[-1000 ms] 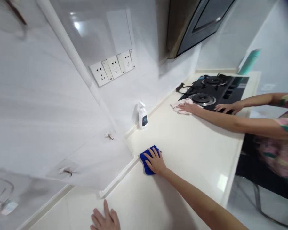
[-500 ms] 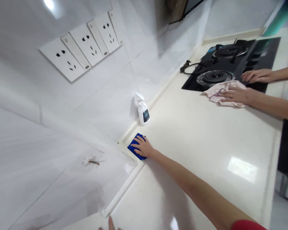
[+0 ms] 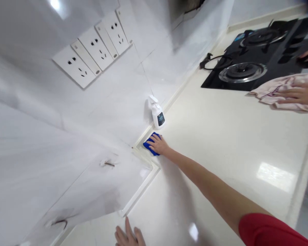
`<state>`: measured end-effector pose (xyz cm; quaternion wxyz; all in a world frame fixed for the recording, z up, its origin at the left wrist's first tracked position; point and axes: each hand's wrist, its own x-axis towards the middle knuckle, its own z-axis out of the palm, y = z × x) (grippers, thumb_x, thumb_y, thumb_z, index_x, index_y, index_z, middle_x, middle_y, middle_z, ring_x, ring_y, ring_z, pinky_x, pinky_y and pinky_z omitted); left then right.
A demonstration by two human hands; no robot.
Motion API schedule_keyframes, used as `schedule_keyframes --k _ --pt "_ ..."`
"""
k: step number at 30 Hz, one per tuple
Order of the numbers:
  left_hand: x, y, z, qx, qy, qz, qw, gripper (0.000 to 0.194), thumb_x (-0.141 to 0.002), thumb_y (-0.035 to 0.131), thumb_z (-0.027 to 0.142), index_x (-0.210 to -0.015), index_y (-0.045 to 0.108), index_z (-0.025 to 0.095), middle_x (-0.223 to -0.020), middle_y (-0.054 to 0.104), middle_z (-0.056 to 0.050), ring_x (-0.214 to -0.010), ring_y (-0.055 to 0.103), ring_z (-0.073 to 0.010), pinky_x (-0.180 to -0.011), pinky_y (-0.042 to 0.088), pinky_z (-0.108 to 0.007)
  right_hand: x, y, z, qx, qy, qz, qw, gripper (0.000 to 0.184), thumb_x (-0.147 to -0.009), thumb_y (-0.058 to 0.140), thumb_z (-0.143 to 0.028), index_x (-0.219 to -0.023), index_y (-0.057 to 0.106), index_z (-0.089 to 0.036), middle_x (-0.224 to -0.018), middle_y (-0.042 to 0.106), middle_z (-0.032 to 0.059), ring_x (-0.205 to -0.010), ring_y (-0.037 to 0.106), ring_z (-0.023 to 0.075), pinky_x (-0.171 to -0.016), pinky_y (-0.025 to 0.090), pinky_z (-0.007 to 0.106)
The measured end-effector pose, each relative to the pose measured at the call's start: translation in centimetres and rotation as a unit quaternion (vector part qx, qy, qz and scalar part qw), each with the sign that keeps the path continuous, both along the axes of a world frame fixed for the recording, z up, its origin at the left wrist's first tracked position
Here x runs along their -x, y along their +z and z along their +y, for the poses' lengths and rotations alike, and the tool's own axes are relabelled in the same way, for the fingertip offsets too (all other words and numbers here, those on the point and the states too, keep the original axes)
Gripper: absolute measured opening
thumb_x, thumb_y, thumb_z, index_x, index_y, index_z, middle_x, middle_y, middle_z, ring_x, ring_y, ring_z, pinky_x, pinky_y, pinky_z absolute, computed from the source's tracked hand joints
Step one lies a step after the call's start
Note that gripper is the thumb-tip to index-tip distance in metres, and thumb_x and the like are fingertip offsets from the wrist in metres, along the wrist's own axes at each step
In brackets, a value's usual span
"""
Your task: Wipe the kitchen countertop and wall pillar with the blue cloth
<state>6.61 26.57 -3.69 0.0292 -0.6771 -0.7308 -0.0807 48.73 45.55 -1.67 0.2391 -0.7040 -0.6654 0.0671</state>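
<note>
My right hand (image 3: 159,145) presses down on a folded blue cloth (image 3: 149,143) on the pale countertop, in the inner corner by the wall's raised edging. Its fingers lie over the cloth, and part of the cloth sticks out on the wall side. Just beyond the cloth, a white spray bottle (image 3: 158,114) with a dark label stands upright against the wall. At the bottom edge of the view my left hand (image 3: 129,235) shows only its fingers, spread apart and with nothing in them, near the outer corner of the wall edging.
Another person's hand rests on a pinkish cloth (image 3: 272,90) beside the black gas hob (image 3: 236,83); a second hand is at the hob's right side. A black cable (image 3: 207,66) lies by the hob. Wall sockets (image 3: 97,51) and a pipe stub (image 3: 109,164) are on the left wall.
My right hand has slid the blue cloth a little closer to the spray bottle. More of my left hand has come into view. The other person's pinkish cloth has moved right, toward the counter's front.
</note>
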Motion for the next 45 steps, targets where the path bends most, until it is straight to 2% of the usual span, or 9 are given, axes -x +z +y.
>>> schedule_keyframes --k 7,14,20,23,26,31,35,41,45 --pt "-2.0 2.0 -0.1 -0.012 0.027 -0.022 0.999 0.059 -0.092 0.027 0.046 -0.144 0.043 0.022 -0.156 0.033 -0.026 -0.149 0.024 -0.0401 -0.114 0.028 -0.065 -2.5 -0.2 -11.5 0.026 -0.039 -0.048 0.998 0.048 -0.100 0.034 -0.045 -0.144 0.047 -0.031 -0.158 0.034 0.0075 -0.147 0.019 0.0324 -0.118 0.011 0.057" --pt "-3.0 3.1 -0.5 -0.024 0.021 -0.035 0.999 0.061 -0.092 0.023 0.048 -0.143 0.044 0.021 -0.154 0.034 -0.025 -0.148 0.025 -0.0397 -0.113 0.026 -0.064 8.1 -0.2 -23.7 0.049 -0.018 -0.024 0.998 0.053 -0.095 0.043 -0.048 -0.146 0.043 -0.034 -0.161 0.028 0.0077 -0.150 0.014 0.0340 -0.119 0.004 0.061" --pt "-3.2 3.3 -0.4 -0.028 0.019 -0.041 0.999 0.061 -0.089 0.028 0.050 -0.143 0.043 0.025 -0.155 0.035 -0.023 -0.144 0.029 -0.0404 -0.109 0.030 -0.065 15.6 0.6 -34.2 0.060 0.106 0.066 0.990 0.063 -0.094 0.043 -0.057 -0.151 0.032 -0.035 -0.164 0.017 0.0086 -0.151 0.006 0.0349 -0.118 0.004 0.067" --pt "-3.3 3.4 -0.3 -0.017 0.015 -0.051 0.998 0.064 -0.089 0.024 0.053 -0.143 0.044 0.024 -0.152 0.036 -0.023 -0.143 0.030 -0.0412 -0.109 0.028 -0.065 14.2 0.6 -38.6 0.062 0.111 0.066 0.990 0.060 -0.094 0.044 -0.053 -0.150 0.033 -0.037 -0.165 0.018 0.0043 -0.152 0.007 0.0319 -0.120 0.007 0.064" --pt "-3.4 3.7 -0.3 0.001 0.017 -0.064 0.998 0.069 -0.088 0.019 0.057 -0.143 0.043 0.024 -0.149 0.037 -0.024 -0.142 0.031 -0.0428 -0.110 0.026 -0.066 10.0 0.1 -42.0 0.071 0.040 0.027 0.996 0.059 -0.092 0.049 -0.046 -0.149 0.035 -0.038 -0.164 0.020 0.0025 -0.151 0.011 0.0320 -0.120 0.011 0.062" --pt "-2.7 3.3 0.0 0.007 0.003 -0.082 0.997 0.072 -0.087 0.019 0.060 -0.144 0.043 0.023 -0.154 0.032 -0.022 -0.145 0.026 -0.0427 -0.113 0.024 -0.065 2.7 -0.4 -44.8 0.062 -0.102 -0.065 0.991 0.056 -0.093 0.047 -0.039 -0.148 0.040 -0.034 -0.162 0.027 0.0041 -0.150 0.017 0.0312 -0.120 0.016 0.058" --pt "-0.8 3.0 -0.8 0.053 -0.041 -0.117 0.991 0.069 -0.088 0.026 0.056 -0.142 0.045 0.018 -0.160 0.026 -0.021 -0.151 0.018 -0.0395 -0.118 0.023 -0.062 0.7 -1.5 -45.3 0.054 -0.138 -0.112 0.983 0.053 -0.095 0.042 -0.040 -0.148 0.041 -0.033 -0.160 0.031 0.0038 -0.150 0.018 0.0301 -0.120 0.019 0.055" --pt "4.8 2.7 -8.4 0.066 -0.119 -0.255 0.957 0.060 -0.092 0.032 0.049 -0.138 0.050 0.015 -0.162 0.032 -0.014 -0.154 0.013 -0.0261 -0.125 0.021 -0.049 5.8 -4.3 -44.5 0.015 -0.239 -0.137 0.961 0.058 -0.095 0.036 -0.039 -0.151 0.036 -0.022 -0.163 0.023 0.0104 -0.150 0.012 0.0384 -0.116 0.016 0.065" --pt "7.8 2.4 -15.2 0.062 -0.089 -0.310 0.945 0.053 -0.094 0.032 0.045 -0.133 0.056 0.018 -0.155 0.045 -0.010 -0.152 0.024 -0.0220 -0.126 0.024 -0.049 12.1 -4.4 -42.7 0.016 -0.189 -0.130 0.973 0.065 -0.094 0.036 -0.039 -0.156 0.024 -0.022 -0.163 0.021 0.0129 -0.149 0.013 0.0410 -0.113 0.016 0.068"
